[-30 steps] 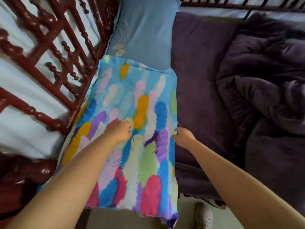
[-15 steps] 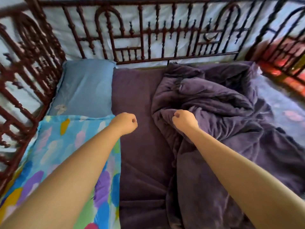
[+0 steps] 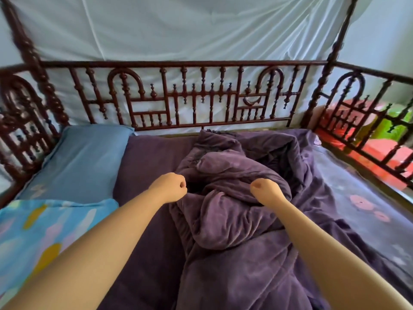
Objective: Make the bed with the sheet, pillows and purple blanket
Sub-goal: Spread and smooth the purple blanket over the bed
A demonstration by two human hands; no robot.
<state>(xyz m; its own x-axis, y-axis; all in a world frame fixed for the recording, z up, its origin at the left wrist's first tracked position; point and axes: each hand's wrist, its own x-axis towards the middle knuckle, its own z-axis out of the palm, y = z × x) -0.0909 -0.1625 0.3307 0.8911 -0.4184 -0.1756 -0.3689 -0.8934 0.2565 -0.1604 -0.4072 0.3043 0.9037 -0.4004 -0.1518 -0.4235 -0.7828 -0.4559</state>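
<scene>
Since the frame half a second earlier, the view has lifted: more of the netting and far rail now shows, less of the feather-print pillow, and both hands sit further into the purple blanket heap.

Nearest, at lower left of the frame, lies the feather-print pillow, bright blue with yellow and pink marks, partly covered by the left forearm. At lower centre the dark purple sheet covers the mattress.

At mid-frame the left hand is closed in a fist, fingers curled together; it sits at the left edge of the purple blanket, but whether cloth is caught inside the fist cannot be told. The right hand is likewise fisted, fingers together, pressed against a raised fold of the blanket; a grip on the cloth cannot be confirmed.

The blanket is bunched in a crumpled heap from lower centre to the upper centre of the bed, not spread. To its right, a pale lilac floral cover lies flat along the right side.

Further back, at centre left, a plain blue pillow lies flat against the corner, just beyond the feather-print pillow.

Farthest, the dark red turned-wood bed rail runs across the upper frame and down both sides. White netting hangs behind it.
</scene>
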